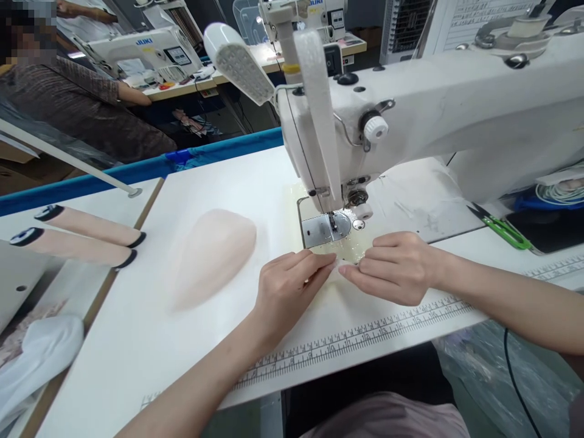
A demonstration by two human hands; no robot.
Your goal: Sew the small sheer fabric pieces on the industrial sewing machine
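Observation:
My left hand (292, 286) and my right hand (396, 267) meet just in front of the sewing machine's needle plate (317, 230). Between their fingertips is a small, whitish, sheer scrap of fabric (338, 264), pinched from both sides; most of it is covered by the fingers. Behind the hands, the presser foot (335, 224) and needle area of the white sewing machine (424, 97) stand close by. To the left of my left hand, a sheer pale-pink fabric piece (216, 255) lies flat on the white table (150, 340).
Two pale-pink thread cones (91, 226) lie at the left. Green thread snips (504, 231) rest at the right beside a dark flat object (547, 228). A printed ruler (365, 334) runs along the front edge. Across the way, a person (82, 103) sits near another sewing machine (141, 52).

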